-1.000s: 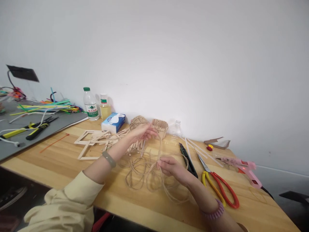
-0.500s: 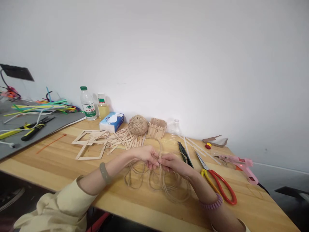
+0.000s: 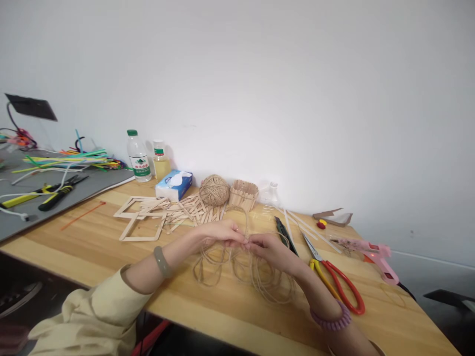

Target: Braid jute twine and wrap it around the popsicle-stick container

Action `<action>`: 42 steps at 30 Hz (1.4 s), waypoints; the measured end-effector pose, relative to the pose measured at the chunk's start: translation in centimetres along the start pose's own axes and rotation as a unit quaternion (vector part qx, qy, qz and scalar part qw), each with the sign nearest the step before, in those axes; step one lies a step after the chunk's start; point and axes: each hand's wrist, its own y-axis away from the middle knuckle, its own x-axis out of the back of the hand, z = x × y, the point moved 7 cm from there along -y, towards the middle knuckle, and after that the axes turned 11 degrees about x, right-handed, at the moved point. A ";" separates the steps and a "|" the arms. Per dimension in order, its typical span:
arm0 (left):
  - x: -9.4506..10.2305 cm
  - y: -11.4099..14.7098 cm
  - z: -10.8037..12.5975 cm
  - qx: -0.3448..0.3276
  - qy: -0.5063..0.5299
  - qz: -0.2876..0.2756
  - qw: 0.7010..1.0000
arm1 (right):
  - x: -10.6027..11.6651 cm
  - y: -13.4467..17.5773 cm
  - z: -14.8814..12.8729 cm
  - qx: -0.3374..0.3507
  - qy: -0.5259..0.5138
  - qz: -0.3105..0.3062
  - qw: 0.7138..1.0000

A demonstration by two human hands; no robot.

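Loops of thin brown twine [image 3: 272, 291] spread over the table beneath both hands. My left hand [image 3: 228, 234] pinches the twine, its fingertips meeting those of my right hand [image 3: 267, 251]. The right fingers are closed on the same twine, where several strands come together. A small loop of it sticks up behind the fingertips. The exact crossing of the strands is hidden by my fingers. Beyond my hands sit a ball of twine [image 3: 214, 190] and a small box made of craft sticks [image 3: 244, 195].
Right of my hands lie a utility knife [image 3: 285, 235], scissors [image 3: 334, 277] with red and yellow handles, and a pink glue gun [image 3: 374, 254]. Loose craft sticks [image 3: 193, 210], a tissue pack [image 3: 174, 185] and a water bottle [image 3: 139, 157] are at the left. Pliers [image 3: 57, 195] rest on a grey mat.
Both hands stay together on the twine; the left fingers have shifted slightly and drawn closer in against the right fingertips. The whole view has moved a little.
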 end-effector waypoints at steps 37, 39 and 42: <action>-0.6 -0.1 0.4 0.020 0.138 0.004 0.990 | 0.8 0.5 1.2 -0.105 -0.302 0.105 0.942; -0.6 0.0 0.7 0.012 0.134 0.020 0.991 | 0.7 0.6 1.1 -0.105 -0.318 0.097 0.937; -0.2 0.2 1.1 0.001 0.089 0.060 0.994 | 0.5 0.6 1.2 -0.107 -0.343 0.090 0.929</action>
